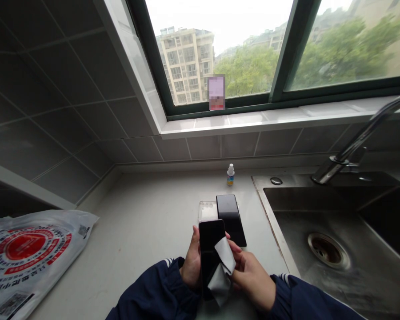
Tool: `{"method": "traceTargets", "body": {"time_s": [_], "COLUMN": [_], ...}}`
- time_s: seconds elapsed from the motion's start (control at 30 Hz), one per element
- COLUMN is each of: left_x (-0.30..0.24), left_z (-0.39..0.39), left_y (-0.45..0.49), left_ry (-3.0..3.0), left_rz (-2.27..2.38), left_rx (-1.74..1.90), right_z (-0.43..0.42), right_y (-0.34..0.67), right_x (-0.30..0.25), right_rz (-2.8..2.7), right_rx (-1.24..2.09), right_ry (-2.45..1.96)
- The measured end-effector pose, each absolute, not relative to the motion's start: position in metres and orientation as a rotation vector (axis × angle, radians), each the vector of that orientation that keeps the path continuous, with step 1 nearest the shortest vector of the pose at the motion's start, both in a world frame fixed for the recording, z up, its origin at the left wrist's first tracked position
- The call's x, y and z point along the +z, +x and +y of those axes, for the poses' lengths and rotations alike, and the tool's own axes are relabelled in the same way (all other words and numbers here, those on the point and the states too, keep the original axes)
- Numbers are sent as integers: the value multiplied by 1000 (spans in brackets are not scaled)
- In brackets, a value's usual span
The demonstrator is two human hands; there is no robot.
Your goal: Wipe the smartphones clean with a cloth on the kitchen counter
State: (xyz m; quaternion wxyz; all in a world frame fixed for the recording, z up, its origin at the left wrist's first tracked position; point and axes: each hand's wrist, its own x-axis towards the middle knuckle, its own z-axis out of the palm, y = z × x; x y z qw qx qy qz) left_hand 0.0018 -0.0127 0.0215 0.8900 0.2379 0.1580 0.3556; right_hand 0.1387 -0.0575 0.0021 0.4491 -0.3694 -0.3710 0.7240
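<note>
My left hand (191, 260) grips a black smartphone (210, 249) upright along its edge, with the dark screen facing right. My right hand (251, 278) is shut on a grey and white microfibre cloth (222, 273), pressing it against the lower part of the phone's screen. Just beyond my hands, a second black smartphone (230, 218) lies face up on the counter. Partly under it sits a clear phone case (207, 211). A small white-capped dropper bottle (230, 175) stands farther back, near the tiled wall.
The pale stone countertop (136, 231) runs along a tiled wall (236, 146). To the right are a steel sink (320, 222) and a curved chrome faucet (360, 142). A printed white plastic bag (26, 262) lies at the left. A window (246, 53) is above.
</note>
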Motion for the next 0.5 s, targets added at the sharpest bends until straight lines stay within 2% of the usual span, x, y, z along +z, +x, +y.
{"method": "traceTargets", "body": {"time_s": [0.5], "left_x": [28], "left_z": [-12], "left_y": [5], "left_ry": [322], "left_rz": [398], "left_rx": [840], "right_z": [-59], "right_y": [139], "right_x": [-5], "right_rz": [-916], "right_rx": [1825], "right_ry": [-864]}}
